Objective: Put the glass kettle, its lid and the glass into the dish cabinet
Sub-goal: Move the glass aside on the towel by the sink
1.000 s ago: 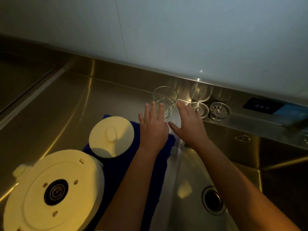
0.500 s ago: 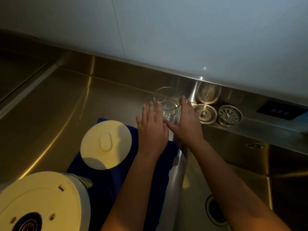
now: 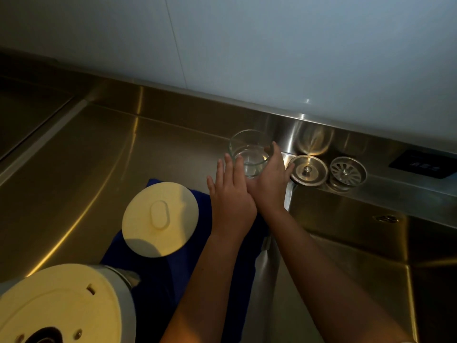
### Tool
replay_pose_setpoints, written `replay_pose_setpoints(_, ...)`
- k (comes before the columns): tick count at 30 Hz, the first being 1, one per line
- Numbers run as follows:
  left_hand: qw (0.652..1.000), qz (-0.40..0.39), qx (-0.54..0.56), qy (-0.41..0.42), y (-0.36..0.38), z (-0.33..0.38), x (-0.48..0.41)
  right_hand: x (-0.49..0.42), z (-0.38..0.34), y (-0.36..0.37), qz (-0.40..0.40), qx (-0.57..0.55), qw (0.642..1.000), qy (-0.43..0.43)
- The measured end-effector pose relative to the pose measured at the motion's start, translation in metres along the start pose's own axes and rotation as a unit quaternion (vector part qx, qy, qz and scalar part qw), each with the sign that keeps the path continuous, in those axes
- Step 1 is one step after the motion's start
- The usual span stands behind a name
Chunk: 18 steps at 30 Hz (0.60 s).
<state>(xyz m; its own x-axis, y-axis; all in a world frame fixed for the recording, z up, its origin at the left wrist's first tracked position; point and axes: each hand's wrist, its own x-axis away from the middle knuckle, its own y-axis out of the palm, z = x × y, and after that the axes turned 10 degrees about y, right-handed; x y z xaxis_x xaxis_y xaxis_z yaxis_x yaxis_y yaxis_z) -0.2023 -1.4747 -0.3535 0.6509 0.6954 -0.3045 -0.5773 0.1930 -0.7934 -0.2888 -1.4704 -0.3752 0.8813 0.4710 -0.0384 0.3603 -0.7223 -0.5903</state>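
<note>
The head camera looks steeply down from close above the steel counter (image 3: 99,174) and sink (image 3: 351,246).

The steel counter (image 3: 103,169) carries 1 blue cloth (image 3: 170,276), 1 sink stopper (image 3: 308,170) and 1 strainer (image 3: 347,170).

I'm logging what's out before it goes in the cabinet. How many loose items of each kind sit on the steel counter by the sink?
Clear drinking glass: 1
Cream round lid: 1
Upturned glass kettle with cream base: 1
Dark blue cloth: 1
Round metal sink drain pieces: 2
Total: 6
</note>
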Motion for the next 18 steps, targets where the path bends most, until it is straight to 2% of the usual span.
replay_pose_setpoints(6, 1.0, 0.015, 0.025, -0.003, -0.004, 0.005, 0.002, 0.005, -0.002, -0.001, -0.017, -0.071, 0.996, 0.044)
replay_pose_setpoints(10, 0.999, 0.041, 0.03, 0.013, -0.01, 0.012, 0.008, 0.013, -0.01, -0.015, 0.0, -0.109, 0.994, 0.014)
replay_pose_setpoints(18, 0.998, 0.053, 0.001, 0.027, -0.021, 0.02, 0.037, 0.044, -0.006, -0.047, -0.004, -0.074, 0.996, -0.049)
